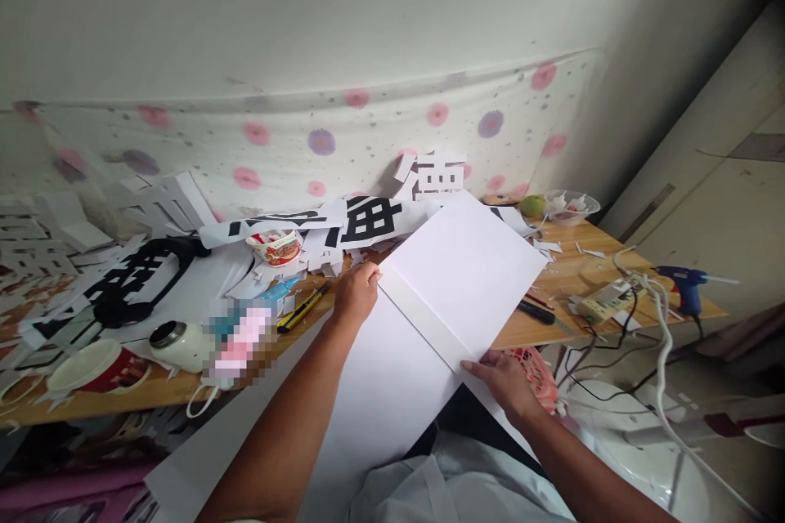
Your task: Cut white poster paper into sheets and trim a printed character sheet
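Observation:
A long white strip of board (424, 322) runs slantwise between my hands, lying across a large white sheet (469, 261). At the strip's upper left end, my left hand (357, 294) is closed with its fingertips pinching it. My right hand (504, 382) grips the lower right end, thumb on top and the other fingers partly hidden beneath. More white sheet (368, 392) spreads below the strip, under my left forearm and towards my lap. Whether both parts belong to one sheet I cannot tell.
A blue glue gun (685, 284) and a power strip (607, 300) with tangled cables are on the table's right. To the left are a yellow utility knife (303, 309), a white bottle (181, 346) and a paper cup (98, 368). Cut white characters (438, 176) lean at the back.

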Action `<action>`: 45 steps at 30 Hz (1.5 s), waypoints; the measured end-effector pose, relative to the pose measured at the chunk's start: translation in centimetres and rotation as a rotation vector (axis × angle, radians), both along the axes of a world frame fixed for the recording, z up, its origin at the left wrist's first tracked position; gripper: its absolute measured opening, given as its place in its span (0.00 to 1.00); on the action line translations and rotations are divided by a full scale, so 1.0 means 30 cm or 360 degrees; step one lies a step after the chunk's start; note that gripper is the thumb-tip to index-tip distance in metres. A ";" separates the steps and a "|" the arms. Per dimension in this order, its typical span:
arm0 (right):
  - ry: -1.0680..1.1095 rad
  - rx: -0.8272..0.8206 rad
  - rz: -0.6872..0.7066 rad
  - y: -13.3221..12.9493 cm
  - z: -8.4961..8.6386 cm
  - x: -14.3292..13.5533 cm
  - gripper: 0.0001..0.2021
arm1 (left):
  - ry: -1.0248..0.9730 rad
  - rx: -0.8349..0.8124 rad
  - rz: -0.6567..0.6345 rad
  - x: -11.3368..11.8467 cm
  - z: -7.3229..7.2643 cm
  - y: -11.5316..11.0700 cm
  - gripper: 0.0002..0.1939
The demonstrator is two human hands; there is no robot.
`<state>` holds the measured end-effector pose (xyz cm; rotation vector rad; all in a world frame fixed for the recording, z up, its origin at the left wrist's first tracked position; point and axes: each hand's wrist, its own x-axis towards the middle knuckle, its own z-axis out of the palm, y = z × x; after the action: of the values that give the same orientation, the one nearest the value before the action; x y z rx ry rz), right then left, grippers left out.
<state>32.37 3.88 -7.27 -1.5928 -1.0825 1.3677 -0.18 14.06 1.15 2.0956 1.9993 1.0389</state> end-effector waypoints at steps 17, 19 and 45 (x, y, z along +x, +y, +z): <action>0.0094 -0.0045 -0.0029 0.002 0.084 -0.007 0.10 | 0.0559 -0.0091 0.0125 0.282 -0.086 -0.195 0.25; 0.0095 -0.0076 -0.0022 0.004 0.091 -0.003 0.10 | 0.0543 -0.0174 0.0102 0.291 -0.113 -0.195 0.34; -0.0120 -0.0214 0.0331 0.040 0.041 0.058 0.19 | 0.0621 -0.1122 -0.0029 0.294 -0.144 -0.100 0.80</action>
<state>34.12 5.08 -6.04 -1.6768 -1.2529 1.5559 8.65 11.06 -3.16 1.9752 2.0575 -0.1211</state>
